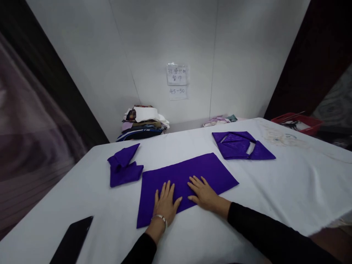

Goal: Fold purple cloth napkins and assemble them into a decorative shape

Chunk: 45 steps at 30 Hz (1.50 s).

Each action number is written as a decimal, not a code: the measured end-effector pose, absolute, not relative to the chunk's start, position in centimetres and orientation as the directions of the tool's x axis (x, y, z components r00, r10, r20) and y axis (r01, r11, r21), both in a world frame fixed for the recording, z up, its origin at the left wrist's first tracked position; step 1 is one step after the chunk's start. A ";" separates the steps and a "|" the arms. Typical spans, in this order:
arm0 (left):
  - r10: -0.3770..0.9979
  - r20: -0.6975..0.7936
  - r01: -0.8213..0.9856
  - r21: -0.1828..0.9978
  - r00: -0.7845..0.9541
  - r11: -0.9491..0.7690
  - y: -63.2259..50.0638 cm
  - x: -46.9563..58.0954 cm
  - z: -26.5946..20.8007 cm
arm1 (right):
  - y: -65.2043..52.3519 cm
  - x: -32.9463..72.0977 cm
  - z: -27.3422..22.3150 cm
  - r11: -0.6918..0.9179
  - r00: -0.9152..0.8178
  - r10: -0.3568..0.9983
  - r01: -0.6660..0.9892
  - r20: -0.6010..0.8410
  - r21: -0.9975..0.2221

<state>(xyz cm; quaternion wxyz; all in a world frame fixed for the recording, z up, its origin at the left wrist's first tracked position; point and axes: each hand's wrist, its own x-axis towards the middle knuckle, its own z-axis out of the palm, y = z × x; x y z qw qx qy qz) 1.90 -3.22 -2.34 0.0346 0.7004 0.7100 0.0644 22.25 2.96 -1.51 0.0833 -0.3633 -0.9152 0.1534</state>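
A purple cloth napkin (pixel 178 176), folded into a long rectangle, lies flat on the white-covered table. My left hand (pixel 165 203) rests palm down on its near left part, fingers spread, a bracelet at the wrist. Palm down as well, my right hand (pixel 203 193) touches the napkin's near edge right of the middle, its fingers stretched out. Neither hand grips anything. To the left sits a purple napkin folded into a pointed shape (pixel 125 168). Another folded purple napkin (pixel 236 145), with slit-like openings showing white, lies at the back right.
The white tablecloth (pixel 275 198) covers the table. A black flat device (pixel 73 240) lies at the front left. Stacked fabrics (pixel 145 123) stand behind the far edge. A red tray (pixel 310 124) is at the far right. Handwritten paper signs (pixel 178 80) hang on the wall.
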 end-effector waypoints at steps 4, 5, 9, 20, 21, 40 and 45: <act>0.980 -0.046 0.980 0.031 -0.195 0.197 -4.9 -2.5 -1.8 | 5.2 28.9 -1.9 0.518 -0.537 0.844 0.814 0.000 -0.261; 0.970 -0.072 0.972 0.007 -0.232 0.233 -5.4 -3.7 -1.7 | 5.7 31.0 -2.1 0.465 -0.478 0.878 0.855 -0.003 -0.229; 0.945 -0.112 0.952 -0.033 -0.306 0.304 -7.1 -6.5 -1.1 | 6.8 37.5 -2.8 0.332 -0.334 0.942 0.934 0.001 -0.130; 0.998 0.047 0.991 0.133 -0.030 0.024 -3.8 5.7 -0.4 | 2.0 22.3 -0.3 0.713 -0.719 0.688 0.641 0.103 -0.284; 0.999 0.040 0.990 0.138 -0.030 0.024 -3.6 5.7 -0.6 | 2.0 21.6 -0.5 0.724 -0.736 0.671 0.626 0.088 -0.290; 0.980 0.084 0.978 0.127 -0.179 0.167 0.4 0.2 0.1 | 7.6 21.2 -0.1 0.643 -0.645 0.760 0.727 0.081 -0.242; 0.983 0.027 0.975 0.132 -0.184 0.179 3.8 -0.6 -0.8 | 10.8 17.0 -0.8 0.701 -0.726 0.687 0.655 0.019 -0.283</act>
